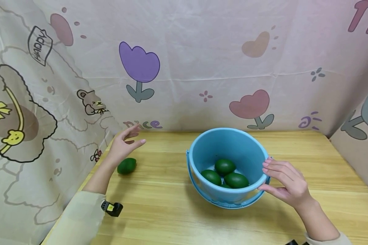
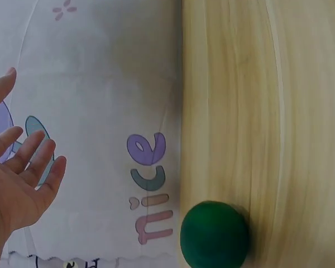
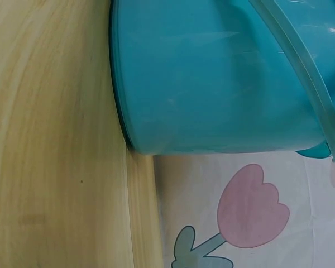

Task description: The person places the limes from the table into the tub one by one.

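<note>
A light blue bucket [image 1: 230,136] stands upright on the table, its handle hanging down in front. Several dark green oval fruits [image 1: 236,180] lie at its bottom. My right hand [image 1: 286,182] holds the bucket's right rim, fingertips over the edge and thumb lower on the near side. In the right wrist view the bucket's side [image 3: 212,84] fills the upper part, and the hand is out of that view. My left hand [image 1: 125,143] hovers above another dark green oval fruit [image 1: 127,166] at the table's left, fingers spread and nothing held. The left wrist view has that fruit [image 2: 215,234] below the hand [image 2: 28,178].
The wooden table [image 1: 159,204] meets a patterned cloth backdrop [image 1: 184,68] along its far edge. More of this cloth hangs at the left [image 1: 33,170] and right sides. The bucket's lowered handle [image 1: 230,205] curves around its near side.
</note>
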`<state>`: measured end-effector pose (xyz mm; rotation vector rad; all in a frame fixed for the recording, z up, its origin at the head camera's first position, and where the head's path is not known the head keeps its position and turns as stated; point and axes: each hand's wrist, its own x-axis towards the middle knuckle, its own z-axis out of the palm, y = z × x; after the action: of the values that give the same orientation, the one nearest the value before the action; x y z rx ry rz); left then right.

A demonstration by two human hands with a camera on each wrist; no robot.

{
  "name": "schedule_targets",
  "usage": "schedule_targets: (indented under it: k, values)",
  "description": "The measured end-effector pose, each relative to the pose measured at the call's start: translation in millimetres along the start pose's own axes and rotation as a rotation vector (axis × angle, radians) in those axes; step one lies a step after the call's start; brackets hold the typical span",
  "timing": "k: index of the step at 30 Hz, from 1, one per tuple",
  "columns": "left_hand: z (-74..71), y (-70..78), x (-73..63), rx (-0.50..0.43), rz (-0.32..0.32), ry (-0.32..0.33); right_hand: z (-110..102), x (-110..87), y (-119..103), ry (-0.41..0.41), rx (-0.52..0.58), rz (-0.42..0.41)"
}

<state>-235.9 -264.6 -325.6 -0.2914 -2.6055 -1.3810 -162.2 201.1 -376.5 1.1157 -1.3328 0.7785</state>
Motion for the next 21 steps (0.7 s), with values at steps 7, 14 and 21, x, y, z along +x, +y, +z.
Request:
schedule_targets:
  k: [7, 14, 21]
  values:
    - [-5.2, -12.7, 1.5, 0.013, -0.033, 0.029, 0, 0.8, 0, 0.002, -0.004, -0.001]
    - [-7.4, -29.6, -1.5, 0.013, -0.057, 0.066, 0, 1.0, 0, 0.001, -0.005, -0.004]
    - [-11.4, -49.9, -5.2, 0.044, -0.070, 0.077, 0, 2.9, 0, -0.002, -0.007, -0.007]
